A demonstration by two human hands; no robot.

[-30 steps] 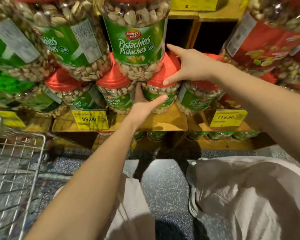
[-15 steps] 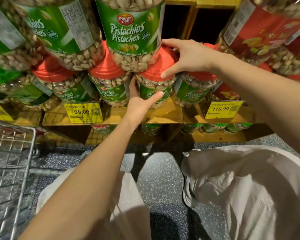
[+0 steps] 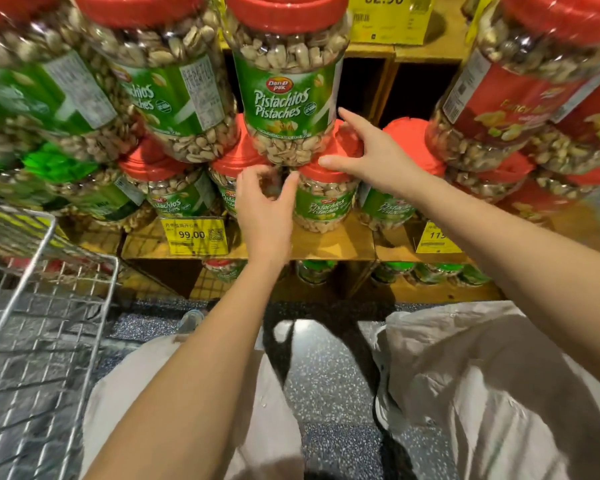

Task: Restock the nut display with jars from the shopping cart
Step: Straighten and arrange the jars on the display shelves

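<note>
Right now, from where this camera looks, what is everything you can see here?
pistachio jars: many (those at left are blurred), green labels, red lids; stacked in two tiers on the shelf, more below it
red-label nut jars: several, red lids; stacked at right
price tags: three readable, yellow; on shelf edges
shelf: one, yellow-brown wood; under the jars
shopping cart: one, grey wire; lower left
floor: dark grey, speckled; below
trousers: pale; bottom
left hand: one; fingers curled at the gap between two lower jars, grip unclear
right hand: one; fingers spread over a lower jar's red lid
</note>
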